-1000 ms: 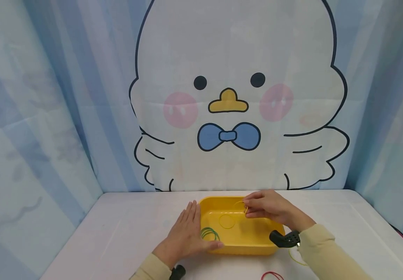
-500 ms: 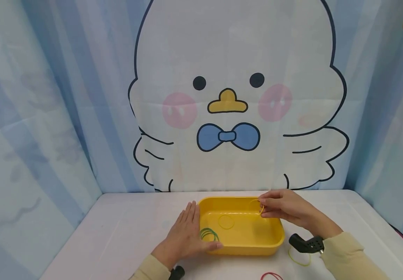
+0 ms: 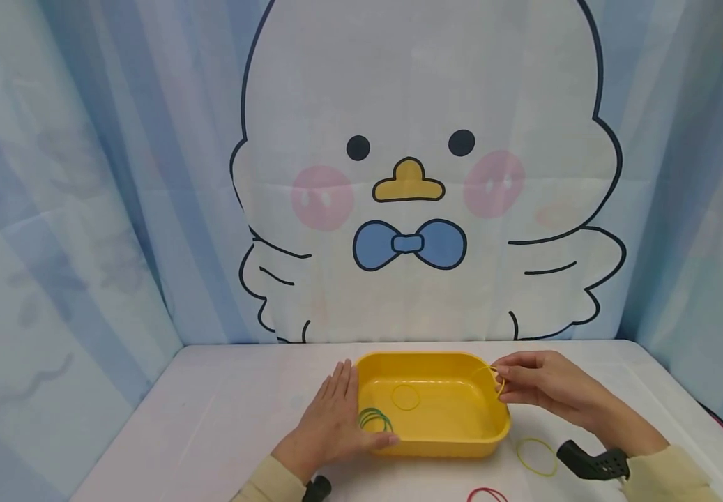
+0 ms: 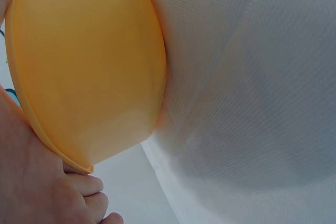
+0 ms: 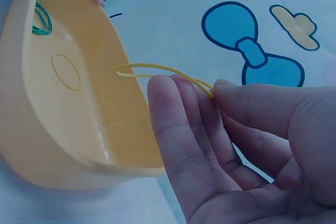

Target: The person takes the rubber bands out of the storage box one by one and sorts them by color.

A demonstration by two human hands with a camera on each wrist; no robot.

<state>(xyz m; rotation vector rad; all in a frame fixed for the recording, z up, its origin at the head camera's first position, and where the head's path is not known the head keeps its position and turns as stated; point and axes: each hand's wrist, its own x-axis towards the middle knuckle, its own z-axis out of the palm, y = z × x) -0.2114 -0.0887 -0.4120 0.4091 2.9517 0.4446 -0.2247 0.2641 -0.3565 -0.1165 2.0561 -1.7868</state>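
Observation:
My right hand [image 3: 552, 390] pinches a yellow rubber band [image 5: 157, 67] between thumb and fingers, just beyond the right rim of a yellow tray [image 3: 430, 446]. In the right wrist view the band stretches out as a thin loop from the pinch. My left hand [image 3: 336, 418] rests against the tray's left end, fingers straight along its side and thumb over the front rim. Several green rubber bands [image 5: 46, 22] lie inside at the left end. A thin yellow ring [image 3: 406, 410] shows on the tray floor; whether it is a loose band I cannot tell.
On the white table [image 3: 242, 390] a yellow rubber band [image 3: 545, 475] lies right of the tray. Red rubber bands [image 3: 486, 489] sit at the front edge of the view, partly cut off. A cartoon-printed curtain [image 3: 424, 300] hangs behind the table.
My right hand has moved right, from over the tray's middle to past its right rim, still pinching the yellow band. The yellow band on the table is now fully uncovered. The left hand stays put.

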